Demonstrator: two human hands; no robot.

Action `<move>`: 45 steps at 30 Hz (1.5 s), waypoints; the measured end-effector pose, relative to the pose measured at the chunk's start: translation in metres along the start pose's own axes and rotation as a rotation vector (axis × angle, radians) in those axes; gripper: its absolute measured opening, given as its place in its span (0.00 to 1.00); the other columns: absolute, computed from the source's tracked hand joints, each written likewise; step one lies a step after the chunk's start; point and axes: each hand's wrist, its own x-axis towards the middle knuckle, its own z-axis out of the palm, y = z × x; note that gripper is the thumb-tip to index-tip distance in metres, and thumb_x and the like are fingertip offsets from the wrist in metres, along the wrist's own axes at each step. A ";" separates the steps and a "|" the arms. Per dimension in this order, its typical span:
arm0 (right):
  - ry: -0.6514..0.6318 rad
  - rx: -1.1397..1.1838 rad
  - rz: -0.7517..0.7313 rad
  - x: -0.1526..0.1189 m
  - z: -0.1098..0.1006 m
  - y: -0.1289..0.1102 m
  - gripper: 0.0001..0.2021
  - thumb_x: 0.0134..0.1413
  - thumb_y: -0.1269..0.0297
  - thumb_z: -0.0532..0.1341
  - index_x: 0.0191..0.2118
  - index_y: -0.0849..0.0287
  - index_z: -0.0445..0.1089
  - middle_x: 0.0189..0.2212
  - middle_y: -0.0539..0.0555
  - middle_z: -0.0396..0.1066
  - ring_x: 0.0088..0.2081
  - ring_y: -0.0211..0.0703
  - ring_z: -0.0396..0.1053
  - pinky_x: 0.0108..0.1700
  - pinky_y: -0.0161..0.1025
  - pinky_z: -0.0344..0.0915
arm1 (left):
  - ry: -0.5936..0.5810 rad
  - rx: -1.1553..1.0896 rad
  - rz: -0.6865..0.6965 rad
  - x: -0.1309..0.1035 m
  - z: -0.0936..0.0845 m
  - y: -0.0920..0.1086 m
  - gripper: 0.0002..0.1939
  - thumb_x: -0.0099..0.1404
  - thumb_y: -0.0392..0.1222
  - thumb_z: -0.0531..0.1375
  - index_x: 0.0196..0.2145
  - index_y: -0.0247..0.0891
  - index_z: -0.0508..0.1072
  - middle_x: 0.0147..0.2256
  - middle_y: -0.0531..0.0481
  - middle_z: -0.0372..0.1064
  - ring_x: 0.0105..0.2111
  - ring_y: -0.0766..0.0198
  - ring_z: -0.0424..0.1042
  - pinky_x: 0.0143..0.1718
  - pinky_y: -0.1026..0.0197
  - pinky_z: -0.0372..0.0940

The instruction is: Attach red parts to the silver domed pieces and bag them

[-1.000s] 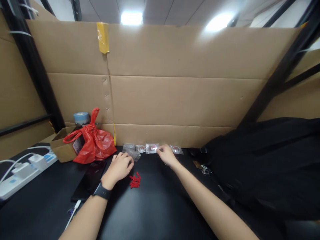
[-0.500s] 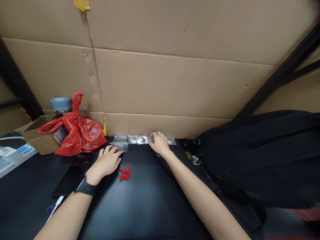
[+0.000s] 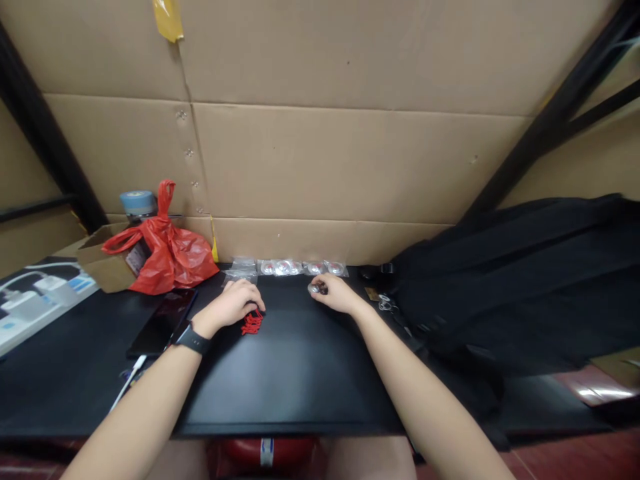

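My right hand (image 3: pixel 336 293) pinches a small round silvery disc (image 3: pixel 314 289), held by its edge just above the black table. My left hand (image 3: pixel 237 302) is bent over a small pile of short red cord-like pieces (image 3: pixel 252 324). Its index fingertip is at the upper edge of the pile, with the thumb a little apart. Along the back of the table lies a row of silvery discs in clear wrappers (image 3: pixel 284 267), with red marks on several. Left of them are clear plastic bags (image 3: pixel 243 269).
A knotted red plastic bag (image 3: pixel 173 257), a cardboard box (image 3: pixel 100 263) and a blue-lidded jar (image 3: pixel 138 202) stand at the back left. A black phone (image 3: pixel 163 323) and white power strip (image 3: pixel 50 297) lie nearer. A black backpack (image 3: pixel 520 287) fills the right. Cardboard wall (image 3: pixel 320 167) behind.
My right hand has drawn back from the row towards me, bringing a disc away from it. My left hand has moved right, from beside the clear bags to the red pieces. The view has shifted.
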 end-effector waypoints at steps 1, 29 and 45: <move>0.002 -0.013 0.004 0.002 0.001 -0.001 0.09 0.48 0.69 0.64 0.39 0.61 0.73 0.37 0.56 0.74 0.36 0.44 0.71 0.43 0.40 0.67 | 0.006 0.004 -0.003 0.001 0.001 -0.001 0.08 0.66 0.36 0.61 0.36 0.47 0.80 0.42 0.52 0.76 0.48 0.58 0.69 0.50 0.57 0.55; 0.169 0.082 0.005 -0.003 0.003 -0.028 0.12 0.48 0.62 0.64 0.41 0.57 0.71 0.39 0.56 0.75 0.37 0.47 0.72 0.44 0.45 0.68 | 0.055 0.190 -0.037 0.006 0.006 0.005 0.04 0.65 0.38 0.63 0.35 0.44 0.79 0.37 0.50 0.76 0.44 0.57 0.69 0.44 0.57 0.55; 0.143 0.052 0.025 -0.008 -0.001 -0.053 0.09 0.49 0.62 0.64 0.38 0.56 0.70 0.37 0.54 0.74 0.36 0.45 0.70 0.40 0.40 0.65 | 0.088 0.324 -0.221 0.006 0.000 0.015 0.14 0.71 0.48 0.54 0.37 0.41 0.76 0.37 0.46 0.76 0.40 0.55 0.72 0.40 0.57 0.60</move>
